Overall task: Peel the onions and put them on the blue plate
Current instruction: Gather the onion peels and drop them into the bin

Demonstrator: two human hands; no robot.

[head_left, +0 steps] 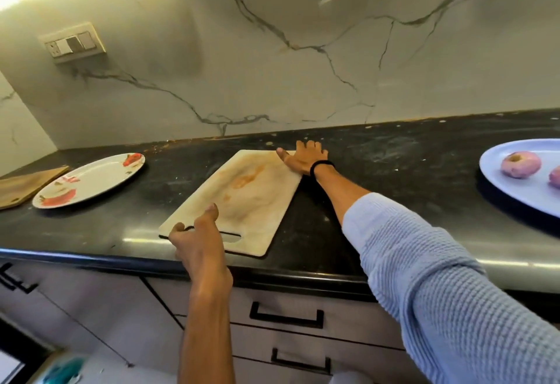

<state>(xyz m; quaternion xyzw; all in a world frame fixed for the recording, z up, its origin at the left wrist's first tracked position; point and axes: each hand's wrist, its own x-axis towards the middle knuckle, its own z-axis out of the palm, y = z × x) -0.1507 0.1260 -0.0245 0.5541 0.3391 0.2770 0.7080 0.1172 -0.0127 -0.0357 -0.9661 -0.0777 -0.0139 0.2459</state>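
A pale cutting board point(245, 199) with orange stains lies slantwise on the dark counter. My left hand point(198, 236) grips its near end at the handle slot, thumb on top. My right hand point(303, 156) holds the far corner, fingers curled over the back edge. At the far right stands the blue plate point(509, 189), cut off by the frame. Two peeled purple onions lie on it: one whole onion point(520, 164) and a second onion point(555, 177) half out of view.
A white plate with red patterns point(91, 180) sits at the left, beside a wooden board point(24, 188) at the frame's edge. The marble wall carries a switch panel point(72, 42). Drawers with black handles point(286, 315) run below the counter.
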